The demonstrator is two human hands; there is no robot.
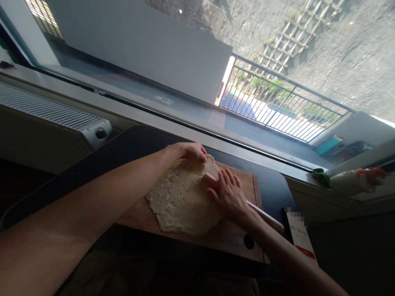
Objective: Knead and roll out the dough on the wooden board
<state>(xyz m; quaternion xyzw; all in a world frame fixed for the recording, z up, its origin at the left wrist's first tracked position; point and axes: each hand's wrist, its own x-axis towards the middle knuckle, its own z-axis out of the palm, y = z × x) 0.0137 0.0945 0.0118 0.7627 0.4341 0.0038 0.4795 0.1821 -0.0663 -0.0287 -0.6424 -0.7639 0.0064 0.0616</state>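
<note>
A broad, thin sheet of dough (182, 201) with a bumpy surface and uneven edge lies on a wooden board (240, 242). My left hand (191, 151) is at the dough's far edge, its fingers curled closed on that edge; the fingertips are partly hidden. Over the dough's right side, my right hand (228, 193) lies flat on a slim rolling pin (267, 216), fingers stretched out and slightly apart. The pin runs diagonally, one end on the dough and the other sticking out past the board's right edge. My palm covers its middle.
The board rests on a dark table (123, 144) by a large window. A phone-like device showing a timer (299, 234) is at the table's right edge. A white radiator (55, 107) stands at left. On the right sill are a green item (321, 176) and a pale container (344, 181).
</note>
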